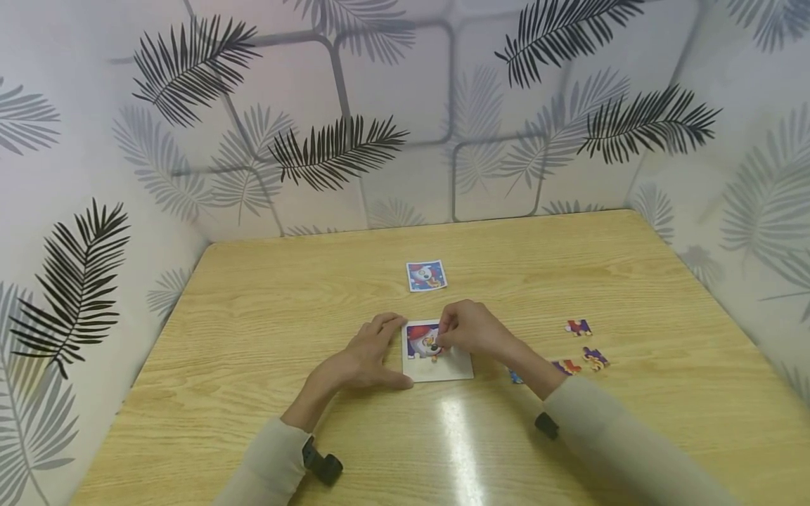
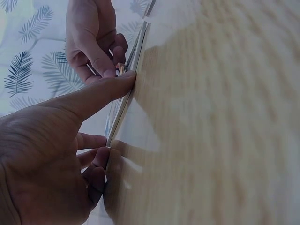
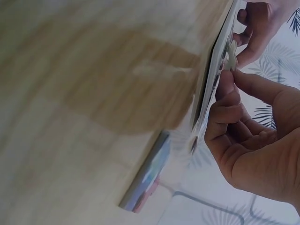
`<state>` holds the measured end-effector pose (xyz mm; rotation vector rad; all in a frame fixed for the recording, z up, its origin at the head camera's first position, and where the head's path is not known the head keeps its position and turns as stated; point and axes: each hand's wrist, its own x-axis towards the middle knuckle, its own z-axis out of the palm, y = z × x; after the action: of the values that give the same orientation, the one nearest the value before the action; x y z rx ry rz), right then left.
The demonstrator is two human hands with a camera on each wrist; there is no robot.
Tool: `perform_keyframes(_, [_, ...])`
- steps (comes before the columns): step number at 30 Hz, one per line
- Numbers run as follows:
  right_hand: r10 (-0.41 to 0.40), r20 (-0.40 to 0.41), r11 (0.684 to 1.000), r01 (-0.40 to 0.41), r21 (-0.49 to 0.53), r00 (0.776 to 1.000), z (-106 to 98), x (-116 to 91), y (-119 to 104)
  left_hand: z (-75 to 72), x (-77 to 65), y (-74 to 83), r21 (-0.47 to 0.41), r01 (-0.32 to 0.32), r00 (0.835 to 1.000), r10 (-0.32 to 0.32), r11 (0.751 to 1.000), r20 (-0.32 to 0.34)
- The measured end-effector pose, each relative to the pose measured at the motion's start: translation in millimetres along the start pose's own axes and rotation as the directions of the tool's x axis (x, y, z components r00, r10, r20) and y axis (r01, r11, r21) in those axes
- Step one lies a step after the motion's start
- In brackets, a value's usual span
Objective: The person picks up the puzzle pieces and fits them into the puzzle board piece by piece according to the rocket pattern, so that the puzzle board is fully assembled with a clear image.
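Observation:
A small square jigsaw puzzle board with a white frame lies on the table, its upper part filled with a red-and-white cartoon picture. My left hand holds the board along its left side, thumb at the near corner and index finger at the far corner. Over the picture, my right hand pinches a puzzle piece between thumb and index finger. The right wrist view has this piece edge-on, tilted at the board's surface. Whether it is seated cannot be seen.
Behind the board lies a square picture card. Loose puzzle pieces lie on the right: one farther back, one to the right, and a red-and-purple one beside my forearm. A blue piece is partly under that arm.

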<state>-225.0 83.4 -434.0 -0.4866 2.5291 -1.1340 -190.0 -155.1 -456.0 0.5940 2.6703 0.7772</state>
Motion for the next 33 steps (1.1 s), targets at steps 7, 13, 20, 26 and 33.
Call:
perform_keyframes(7, [-0.009, 0.019, 0.999, 0.010, -0.046, 1.000, 1.4, 1.6, -1.2, -0.1, -0.1, 1.4, -0.007, -0.003, 1.000, 0.003, 1.000, 0.002])
perform_keyframes(13, [-0.011, 0.020, 0.997, 0.012, -0.071, 1.000, 3.5, 3.0, -0.4, -0.3, -0.3, 2.6, -0.008, -0.005, 1.000, 0.005, 1.000, -0.001])
perform_keyframes(20, [-0.055, 0.029, 0.987, 0.058, -0.151, 0.998, 6.0, 3.9, -3.3, -0.4, 0.6, 2.6, 0.002, -0.010, 1.000, 0.010, 1.000, -0.006])
perform_keyframes(26, [-0.052, 0.022, 0.981, 0.055, -0.187, 0.998, 7.0, 5.7, -4.9, -1.0, 0.6, 2.8, 0.000, -0.010, 1.000, 0.010, 1.000, -0.005])
perform_keyframes(33, [-0.048, 0.038, 0.986, 0.054, -0.156, 0.998, 7.9, 4.2, -4.8, 0.1, 0.1, 2.0, -0.004, -0.001, 1.000, 0.001, 1.000, -0.001])
